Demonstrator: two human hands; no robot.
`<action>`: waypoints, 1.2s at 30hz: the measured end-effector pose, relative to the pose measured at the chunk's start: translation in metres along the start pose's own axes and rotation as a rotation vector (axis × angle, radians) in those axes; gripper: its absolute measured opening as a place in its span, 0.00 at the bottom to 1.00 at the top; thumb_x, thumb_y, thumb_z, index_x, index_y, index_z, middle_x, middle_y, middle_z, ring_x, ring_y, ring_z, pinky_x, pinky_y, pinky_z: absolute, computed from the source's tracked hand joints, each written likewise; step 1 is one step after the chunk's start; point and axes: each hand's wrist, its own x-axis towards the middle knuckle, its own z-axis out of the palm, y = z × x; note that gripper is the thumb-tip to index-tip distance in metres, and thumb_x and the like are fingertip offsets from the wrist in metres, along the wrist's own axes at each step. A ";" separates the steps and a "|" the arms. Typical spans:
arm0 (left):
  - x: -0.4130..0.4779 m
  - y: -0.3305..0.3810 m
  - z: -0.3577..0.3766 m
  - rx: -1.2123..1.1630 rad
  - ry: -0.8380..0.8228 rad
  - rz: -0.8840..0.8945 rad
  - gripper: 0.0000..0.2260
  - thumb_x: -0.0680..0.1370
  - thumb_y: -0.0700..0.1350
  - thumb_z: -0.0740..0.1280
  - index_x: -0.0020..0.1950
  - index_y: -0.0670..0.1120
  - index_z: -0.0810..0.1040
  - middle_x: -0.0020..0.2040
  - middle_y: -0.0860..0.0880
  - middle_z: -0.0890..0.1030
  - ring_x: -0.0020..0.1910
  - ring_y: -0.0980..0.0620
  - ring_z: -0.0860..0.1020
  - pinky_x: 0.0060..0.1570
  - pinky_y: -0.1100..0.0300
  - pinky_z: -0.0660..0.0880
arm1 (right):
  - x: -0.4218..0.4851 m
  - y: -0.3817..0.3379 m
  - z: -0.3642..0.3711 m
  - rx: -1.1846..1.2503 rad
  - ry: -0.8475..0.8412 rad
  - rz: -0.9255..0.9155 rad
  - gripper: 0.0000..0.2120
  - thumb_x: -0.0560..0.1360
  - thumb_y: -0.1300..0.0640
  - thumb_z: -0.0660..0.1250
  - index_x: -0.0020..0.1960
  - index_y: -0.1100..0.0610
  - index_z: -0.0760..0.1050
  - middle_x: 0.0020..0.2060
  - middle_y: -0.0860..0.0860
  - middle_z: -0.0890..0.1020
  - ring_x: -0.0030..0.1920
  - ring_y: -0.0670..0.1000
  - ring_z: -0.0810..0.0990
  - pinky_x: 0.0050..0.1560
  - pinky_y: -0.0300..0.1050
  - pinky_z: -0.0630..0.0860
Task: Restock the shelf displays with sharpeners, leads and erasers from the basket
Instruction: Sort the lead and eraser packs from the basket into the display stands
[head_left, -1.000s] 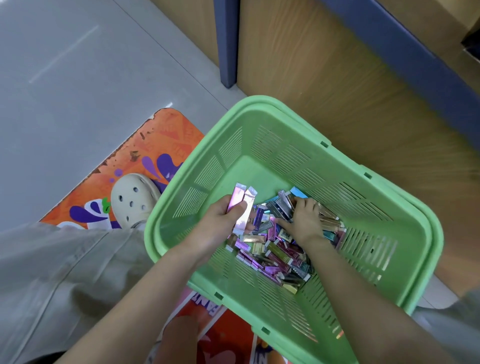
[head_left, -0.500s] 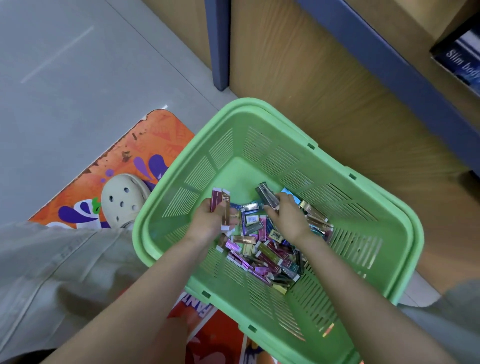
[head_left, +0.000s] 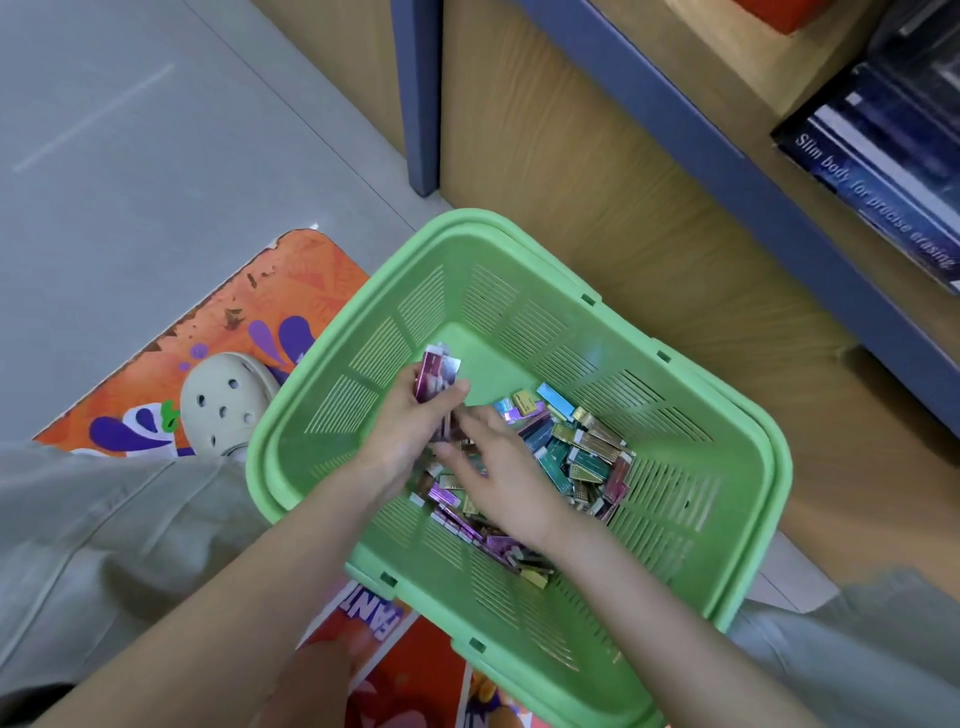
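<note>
Head view, looking down: a green basket (head_left: 519, 312) is seen just beside a wooden shelf unit (head_left: 597, 182). A small stack of shiny packets (head_left: 437, 376) is gripped upright in the left hand (head_left: 410, 434), held above the basket floor near its left wall. The right hand (head_left: 501, 480) is stretched over the pile of small colourful packets (head_left: 584, 452) lying inside the basket. Its fingertips are blurred, so its grip cannot be told. A beige clog (head_left: 228, 400) is shown on an orange mat (head_left: 275, 306), left of the basket.

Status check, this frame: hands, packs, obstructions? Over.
Left hand grips small stack of packs. Right hand open, fingers spread over loose pile in green basket. Nothing blocking the hands.
</note>
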 end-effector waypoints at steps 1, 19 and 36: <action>0.001 0.000 -0.002 0.031 0.012 0.013 0.12 0.77 0.44 0.67 0.59 0.44 0.71 0.46 0.46 0.78 0.40 0.52 0.78 0.42 0.57 0.76 | -0.003 0.001 -0.005 0.009 -0.021 -0.013 0.21 0.81 0.52 0.59 0.73 0.52 0.64 0.56 0.47 0.71 0.56 0.45 0.73 0.60 0.33 0.69; -0.006 -0.010 -0.006 0.114 -0.114 -0.043 0.01 0.80 0.44 0.62 0.50 0.50 0.70 0.43 0.46 0.78 0.42 0.48 0.78 0.49 0.48 0.76 | -0.005 0.140 -0.048 -0.438 0.209 0.597 0.13 0.75 0.59 0.68 0.60 0.59 0.74 0.62 0.54 0.72 0.59 0.55 0.74 0.63 0.49 0.74; -0.042 0.003 0.003 0.016 -0.062 -0.146 0.08 0.81 0.43 0.61 0.56 0.40 0.70 0.38 0.46 0.77 0.21 0.57 0.73 0.21 0.66 0.70 | 0.001 0.037 -0.078 0.018 0.419 0.277 0.08 0.76 0.60 0.67 0.54 0.59 0.77 0.40 0.46 0.80 0.43 0.47 0.81 0.50 0.38 0.79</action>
